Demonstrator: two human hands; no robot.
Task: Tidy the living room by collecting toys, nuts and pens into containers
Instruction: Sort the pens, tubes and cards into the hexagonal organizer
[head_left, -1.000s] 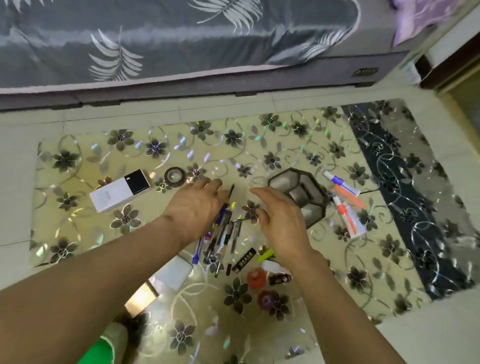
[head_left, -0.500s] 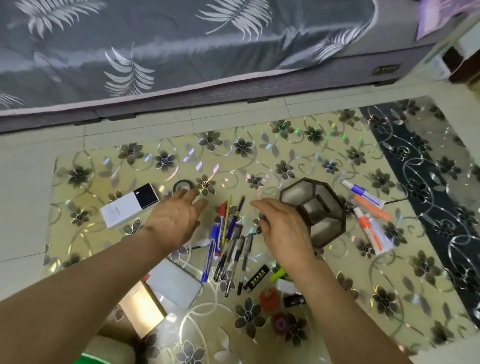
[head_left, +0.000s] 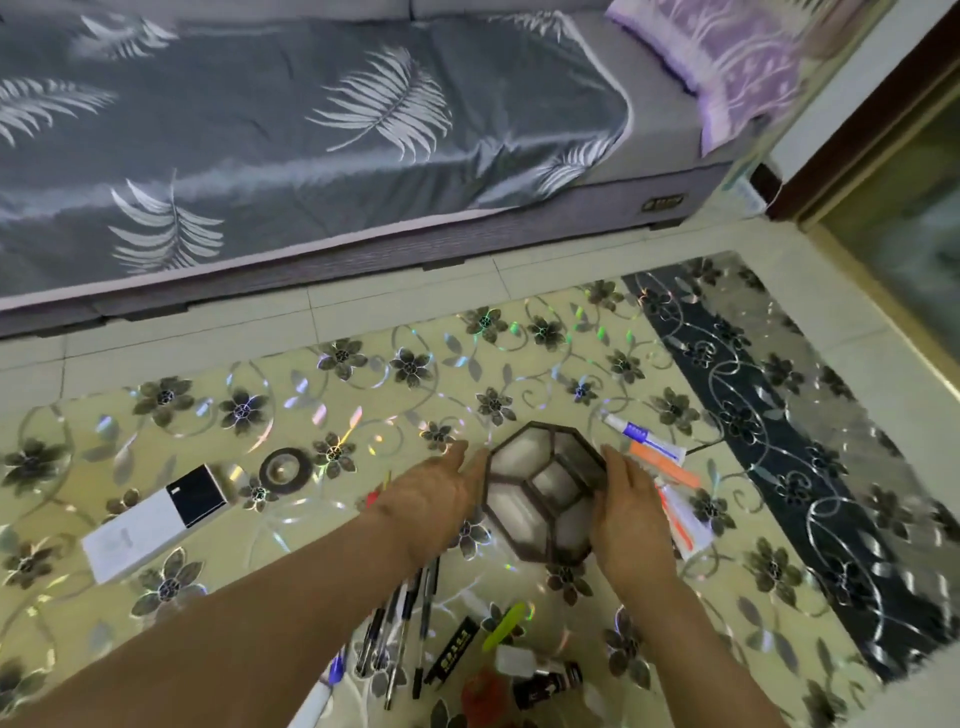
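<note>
A dark-framed, many-sided container with frosted compartments (head_left: 540, 491) sits on the floral mat (head_left: 363, 395). My right hand (head_left: 631, 514) wraps its right side, thumb along the rim. My left hand (head_left: 434, 491) lies against its left edge with fingers straight. Several pens (head_left: 408, 618) lie in a bunch below my left wrist, partly hidden by my forearm. A yellow-green marker (head_left: 504, 634), a black labelled bar (head_left: 452, 649) and a red toy (head_left: 483, 693) lie near the bottom edge.
A white box with a black end (head_left: 156, 519) and a tape roll (head_left: 285, 470) lie to the left. Tubes (head_left: 644, 439) and an orange packet (head_left: 667, 470) sit right of the container. A bed (head_left: 311, 156) runs along the back; a dark mat (head_left: 779, 426) lies on the right.
Both hands have left the pens and moved up and to the right, to either side of the container. The view has tilted up, showing more of the bed.
</note>
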